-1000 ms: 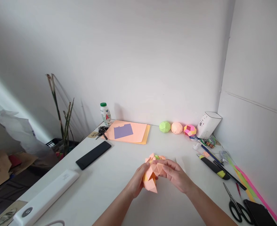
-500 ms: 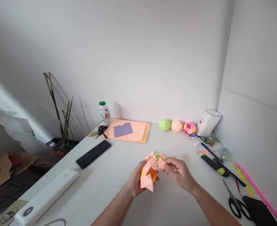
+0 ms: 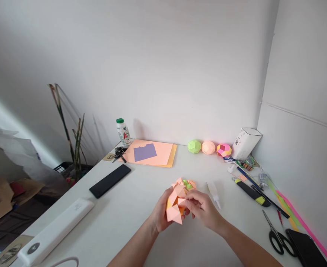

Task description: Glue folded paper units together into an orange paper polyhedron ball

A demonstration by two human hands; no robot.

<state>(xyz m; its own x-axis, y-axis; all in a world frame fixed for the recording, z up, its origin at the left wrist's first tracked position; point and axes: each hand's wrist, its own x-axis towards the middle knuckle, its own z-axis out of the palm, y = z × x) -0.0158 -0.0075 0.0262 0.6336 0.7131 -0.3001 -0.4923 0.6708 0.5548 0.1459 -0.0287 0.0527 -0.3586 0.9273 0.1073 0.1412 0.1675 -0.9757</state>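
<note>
A spiky folded-paper model (image 3: 177,205), mostly peach with orange and green showing inside, is held just above the white desk (image 3: 141,207) near its middle. My left hand (image 3: 161,215) cups the model from the left and below. My right hand (image 3: 204,209) is closed on its right side, fingertips pinching one of the peach points. More peach and green folded pieces (image 3: 186,184) lie on the desk just behind the model.
A glue tube (image 3: 214,193) lies right of the hands. Scissors (image 3: 277,239), a utility knife (image 3: 251,193), pens and paper strips line the right edge. Three paper balls (image 3: 208,147), a white box (image 3: 244,144), paper sheets (image 3: 151,154), a bottle (image 3: 123,133), keys and a black bar (image 3: 110,181) sit further back.
My right hand has moved back onto the model after lifting off to its right, uncovering the glue tube. The left hand has turned the model slightly.
</note>
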